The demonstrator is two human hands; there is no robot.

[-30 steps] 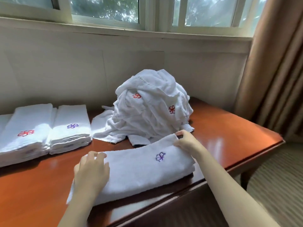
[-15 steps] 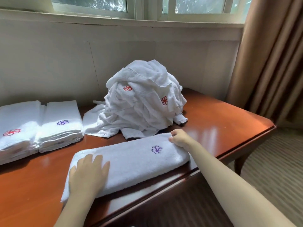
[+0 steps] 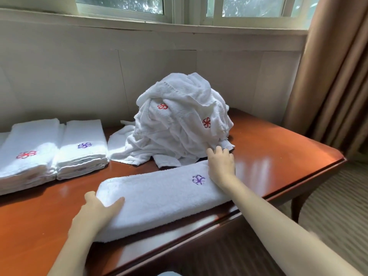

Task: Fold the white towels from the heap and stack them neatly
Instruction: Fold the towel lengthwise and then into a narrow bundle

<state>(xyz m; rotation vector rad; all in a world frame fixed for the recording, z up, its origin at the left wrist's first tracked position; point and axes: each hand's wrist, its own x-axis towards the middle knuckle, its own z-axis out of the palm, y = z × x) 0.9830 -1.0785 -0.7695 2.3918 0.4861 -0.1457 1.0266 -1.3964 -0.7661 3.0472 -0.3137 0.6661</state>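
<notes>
A long folded white towel with a purple flower mark lies across the front of the wooden table. My left hand grips its left end, thumb on top and fingers tucked under the edge. My right hand rests flat on its right end, fingers spread toward the heap. The heap of crumpled white towels with red flower marks rises just behind. Two stacks of folded towels sit at the left: one with a purple mark, one with a red mark.
A pale wall and a window sill run behind the table. Brown curtains hang at the right. The table's right edge and a leg stand over striped carpet.
My left hand slid from the top of the towel to its left end and took hold of the edge. My right hand opened out flat on the right end.
</notes>
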